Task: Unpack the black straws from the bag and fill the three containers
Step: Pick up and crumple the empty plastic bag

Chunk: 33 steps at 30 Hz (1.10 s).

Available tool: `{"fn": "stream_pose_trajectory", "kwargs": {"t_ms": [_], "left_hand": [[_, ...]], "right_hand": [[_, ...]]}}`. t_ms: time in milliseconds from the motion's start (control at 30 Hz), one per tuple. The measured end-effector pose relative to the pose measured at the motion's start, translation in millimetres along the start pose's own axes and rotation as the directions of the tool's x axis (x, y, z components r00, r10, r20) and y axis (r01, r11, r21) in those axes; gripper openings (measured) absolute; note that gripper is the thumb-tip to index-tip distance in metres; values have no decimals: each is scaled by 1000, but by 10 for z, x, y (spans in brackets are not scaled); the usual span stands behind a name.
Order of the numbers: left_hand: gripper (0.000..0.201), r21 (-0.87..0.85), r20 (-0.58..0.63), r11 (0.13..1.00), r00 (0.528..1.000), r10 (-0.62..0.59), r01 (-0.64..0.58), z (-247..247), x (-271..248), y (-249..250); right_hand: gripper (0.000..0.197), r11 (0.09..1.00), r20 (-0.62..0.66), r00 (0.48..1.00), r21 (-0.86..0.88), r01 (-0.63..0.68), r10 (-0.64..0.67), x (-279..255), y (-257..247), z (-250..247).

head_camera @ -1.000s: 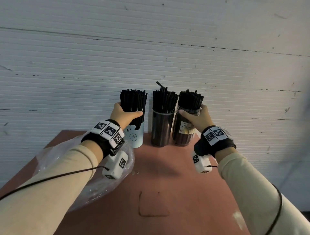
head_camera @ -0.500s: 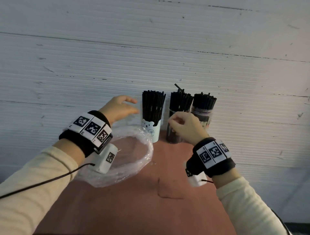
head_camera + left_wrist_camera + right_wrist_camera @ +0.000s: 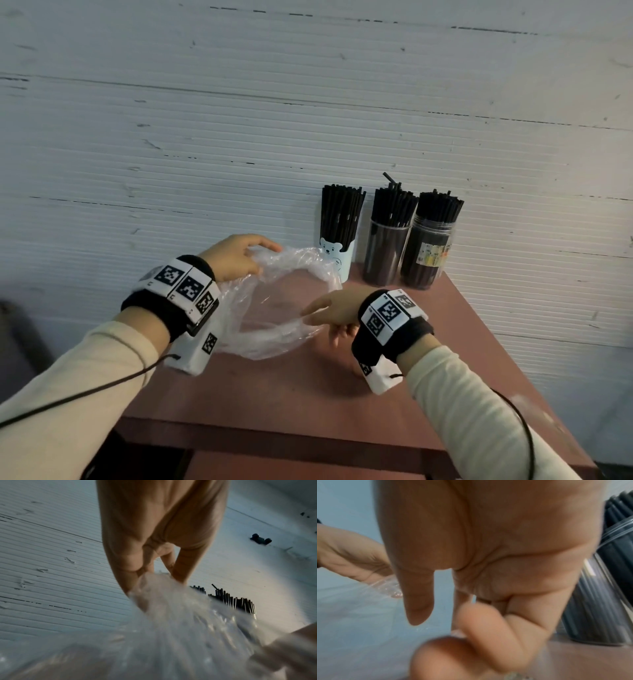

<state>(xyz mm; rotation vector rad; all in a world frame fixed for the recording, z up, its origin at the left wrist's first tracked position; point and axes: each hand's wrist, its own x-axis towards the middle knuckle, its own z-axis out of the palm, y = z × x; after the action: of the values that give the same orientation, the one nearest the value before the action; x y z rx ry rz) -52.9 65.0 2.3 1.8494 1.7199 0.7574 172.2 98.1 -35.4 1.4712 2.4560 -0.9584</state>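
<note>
Three containers stand in a row at the table's back: a pale blue bear cup (image 3: 337, 255), a clear jar (image 3: 387, 255) and a labelled clear jar (image 3: 428, 257). Each is packed with upright black straws (image 3: 342, 209); one bent straw sticks up from the middle jar. The clear plastic bag (image 3: 274, 308) looks empty and is lifted off the table. My left hand (image 3: 251, 262) pinches its far rim, and the left wrist view shows my fingertips (image 3: 178, 574) closed on the film. My right hand (image 3: 308, 317) is at the bag's near edge, with thumb (image 3: 418, 601) and forefinger apart and the other fingers curled.
The reddish-brown table (image 3: 308, 394) stands against a white ribbed wall (image 3: 239, 137). Its front edge runs close below my forearms, and its right edge drops off just right of the labelled jar. Cables hang from both wrist cameras.
Both hands have left the containers and drawn back toward me. My left hand has taken hold of the bag and raised it. My right hand has come down to the bag's near edge.
</note>
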Motion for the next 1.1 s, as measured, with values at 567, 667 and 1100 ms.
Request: {"fn": "stream_pose_trajectory", "kwargs": {"t_ms": [567,667,1100], "left_hand": [[24,-456,-518,775,838,168,-438,204,-396,772],[35,-422,-355,777,874,332,-467,422,-472,950],[50,-464,-490,793,860,141,-395,152,-599,720]], "right_hand": [[58,644,-757,481,106,758,-442,-859,-390,-359],[57,671,-753,476,63,739,-453,-917,-497,-306],[48,739,-810,481,90,668,-336,-1235,39,-224]]}}
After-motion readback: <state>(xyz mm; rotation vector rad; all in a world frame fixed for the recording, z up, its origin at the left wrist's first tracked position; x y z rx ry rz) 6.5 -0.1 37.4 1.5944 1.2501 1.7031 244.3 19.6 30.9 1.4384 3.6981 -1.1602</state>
